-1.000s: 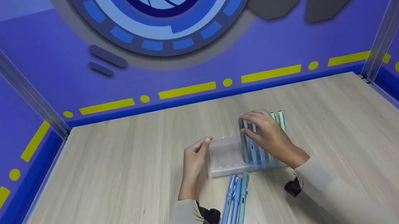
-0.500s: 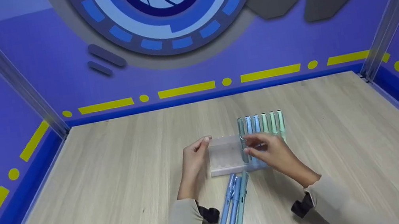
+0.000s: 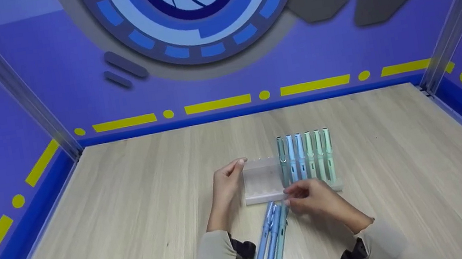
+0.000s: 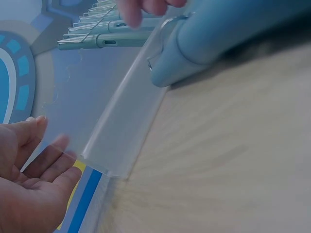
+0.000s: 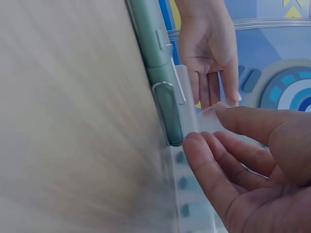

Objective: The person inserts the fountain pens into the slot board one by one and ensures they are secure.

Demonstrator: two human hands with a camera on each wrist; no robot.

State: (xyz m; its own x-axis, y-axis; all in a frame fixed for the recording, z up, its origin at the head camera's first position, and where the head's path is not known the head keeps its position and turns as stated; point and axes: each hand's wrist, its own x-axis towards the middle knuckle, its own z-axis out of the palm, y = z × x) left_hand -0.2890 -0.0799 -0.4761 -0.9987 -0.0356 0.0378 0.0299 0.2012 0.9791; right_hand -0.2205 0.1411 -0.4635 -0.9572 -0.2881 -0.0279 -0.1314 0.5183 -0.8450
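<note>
A clear pen rack [image 3: 262, 178] stands on the table, its right half holding several upright capped pens [image 3: 310, 154] in green and blue. My left hand [image 3: 227, 185] holds the rack's left edge, thumb in front and fingers partly behind the translucent panel in the left wrist view. Before the rack lie two blue pens [image 3: 263, 240] and one teal-green pen [image 3: 281, 242], caps towards it. My right hand [image 3: 316, 199] is at the capped end of the teal-green pen [image 5: 167, 109], index fingertip beside the cap, thumb and fingers apart.
The wooden table [image 3: 140, 199] reaches back to a blue-purple printed wall [image 3: 215, 85]. Side walls with metal corner posts bound it left and right. Each wrist carries a black camera mount [image 3: 244, 248].
My right hand has come down from the tops of the racked pens, past the rack's front, to the loose pens. The left hand stays at the rack's edge.
</note>
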